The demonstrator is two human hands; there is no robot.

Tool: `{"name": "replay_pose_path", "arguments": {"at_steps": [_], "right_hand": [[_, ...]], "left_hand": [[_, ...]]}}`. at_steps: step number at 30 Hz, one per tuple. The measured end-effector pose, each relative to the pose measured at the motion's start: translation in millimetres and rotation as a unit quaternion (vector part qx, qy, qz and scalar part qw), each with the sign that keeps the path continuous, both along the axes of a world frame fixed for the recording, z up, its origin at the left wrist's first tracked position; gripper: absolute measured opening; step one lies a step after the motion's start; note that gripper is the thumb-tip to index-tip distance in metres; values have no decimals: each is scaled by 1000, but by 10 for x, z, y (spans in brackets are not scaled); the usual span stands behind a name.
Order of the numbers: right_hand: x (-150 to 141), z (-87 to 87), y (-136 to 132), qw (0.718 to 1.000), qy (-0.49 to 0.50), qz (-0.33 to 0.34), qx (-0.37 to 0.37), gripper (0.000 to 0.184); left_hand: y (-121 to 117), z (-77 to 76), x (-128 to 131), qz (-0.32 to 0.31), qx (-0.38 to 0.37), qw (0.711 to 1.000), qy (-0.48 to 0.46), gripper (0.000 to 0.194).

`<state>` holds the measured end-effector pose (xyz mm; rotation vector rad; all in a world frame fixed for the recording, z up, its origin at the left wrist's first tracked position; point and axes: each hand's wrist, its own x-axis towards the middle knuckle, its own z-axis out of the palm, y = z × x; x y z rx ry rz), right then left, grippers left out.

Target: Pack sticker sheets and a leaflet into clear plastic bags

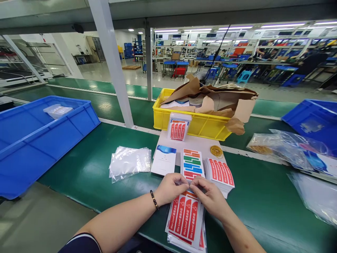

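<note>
Close together at the front of the bench, my left hand (172, 189) and my right hand (207, 195) pinch the top edge of a clear plastic bag of label sheets (184, 218). Red "Max Level / Min Level" strips show through it, and it lies over similar bags. Just beyond my fingers is a stack of multicoloured label sheets (192, 162). Right of that stands a thick stack of red label sheets (219, 172). A white booklet stack with a blue top (163, 161) is on the left, beside a pile of clear bags (130, 161).
A filled bag (179, 128) leans on a yellow crate (192, 124) holding torn brown paper (210, 98). Rubber bands (216, 151) lie on white board. Blue bins (50, 140) flank both sides. More plastic bags (279, 146) are at right. A white post (112, 63) rises behind.
</note>
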<state>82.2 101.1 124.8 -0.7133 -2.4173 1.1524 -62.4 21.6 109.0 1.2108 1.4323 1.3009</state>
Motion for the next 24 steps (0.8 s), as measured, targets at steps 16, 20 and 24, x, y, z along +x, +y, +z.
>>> {"name": "replay_pose_path", "arguments": {"at_steps": [16,20,24], "right_hand": [[21,-414,-610,927,-167,125,313,67],[32,-544,-606,923,-212,151,283,80],[17,-539,-593,923,-225,150,273,81]], "left_hand": [[10,49,-169,156,185,970,14,32],[14,21,-168,154,191,969,16,30],[-9,37,-143,162,214,962,56,28]]}}
